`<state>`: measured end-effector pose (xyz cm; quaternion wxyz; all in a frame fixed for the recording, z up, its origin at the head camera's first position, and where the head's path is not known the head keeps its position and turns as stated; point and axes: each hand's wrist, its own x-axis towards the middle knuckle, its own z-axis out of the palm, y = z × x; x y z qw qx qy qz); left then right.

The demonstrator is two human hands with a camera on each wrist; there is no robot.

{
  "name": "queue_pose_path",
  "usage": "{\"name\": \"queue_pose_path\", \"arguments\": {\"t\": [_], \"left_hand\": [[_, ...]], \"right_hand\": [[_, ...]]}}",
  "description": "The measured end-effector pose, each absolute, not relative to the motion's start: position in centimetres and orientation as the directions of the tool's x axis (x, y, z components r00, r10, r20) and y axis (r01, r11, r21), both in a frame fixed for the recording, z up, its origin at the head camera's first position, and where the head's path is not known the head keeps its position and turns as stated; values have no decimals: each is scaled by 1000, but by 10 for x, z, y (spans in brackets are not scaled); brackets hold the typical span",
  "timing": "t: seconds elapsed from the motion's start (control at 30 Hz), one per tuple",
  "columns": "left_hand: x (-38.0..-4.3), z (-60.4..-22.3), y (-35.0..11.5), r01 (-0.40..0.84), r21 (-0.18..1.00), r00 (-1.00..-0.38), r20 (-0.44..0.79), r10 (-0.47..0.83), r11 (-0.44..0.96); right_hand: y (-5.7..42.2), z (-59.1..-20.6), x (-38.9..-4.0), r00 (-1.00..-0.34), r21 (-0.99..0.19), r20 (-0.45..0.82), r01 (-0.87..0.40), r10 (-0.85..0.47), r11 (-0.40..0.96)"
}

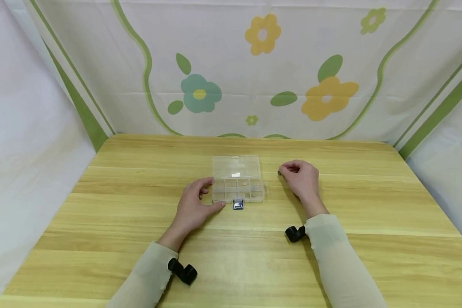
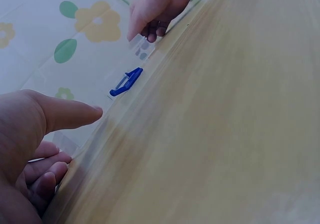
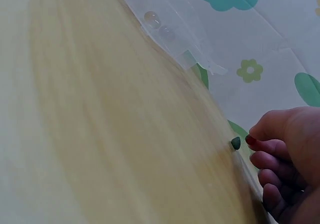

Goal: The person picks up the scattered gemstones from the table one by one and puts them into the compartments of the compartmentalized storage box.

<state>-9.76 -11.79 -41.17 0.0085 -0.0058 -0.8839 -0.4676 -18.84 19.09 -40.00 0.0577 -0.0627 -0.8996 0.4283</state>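
A clear plastic compartment box [image 1: 218,196] with a blue latch [image 1: 238,204] stands open, its lid [image 1: 236,166] tipped back. My left hand [image 1: 194,207] holds the box's left end, thumb at the front corner and index finger towards the back. Right of the box, my right hand [image 1: 302,177] pinches a small dark red piece [image 3: 251,140] between thumb and index finger; its kind is too small to tell. Just beside those fingertips is a dark green stone [image 3: 236,143]. Small rounded pieces [image 3: 152,18] lie in the box's right-hand compartments.
The box stands on a wood-grain table [image 1: 246,256]. Behind rises a white cloth [image 1: 231,115] printed with flowers, and pale cloth hangs at both sides. Black wrist cameras [image 1: 182,271] are strapped over both sleeves.
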Motion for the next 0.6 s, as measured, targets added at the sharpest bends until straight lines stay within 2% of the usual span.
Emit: {"name": "queue_pose_path", "arguments": {"t": [0.6], "left_hand": [[-98,-411,-118,14,831,-1000,16,1,556]], "right_hand": [[190,-404,-189,-980,-807,87,35,178,590]]}}
